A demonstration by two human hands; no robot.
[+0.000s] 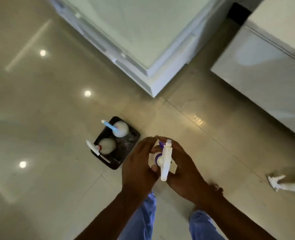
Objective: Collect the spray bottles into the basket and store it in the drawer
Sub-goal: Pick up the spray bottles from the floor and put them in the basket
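Both hands cup the purple-collared spray bottle upright, left hand and right hand fingers clamped around it, steadying it for the basket just left.

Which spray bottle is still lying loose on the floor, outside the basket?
The white-triggered bottle at the far right edge, lying on its side on the tiles. Two others stand in the dark basket, and the purple-collared bottle is held between both hands.

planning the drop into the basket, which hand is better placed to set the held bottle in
Left, probably. The left hand is on the side of the purple-collared bottle nearest the basket, which sits to the left with two bottles inside. The right hand cups the far side and would cross over.
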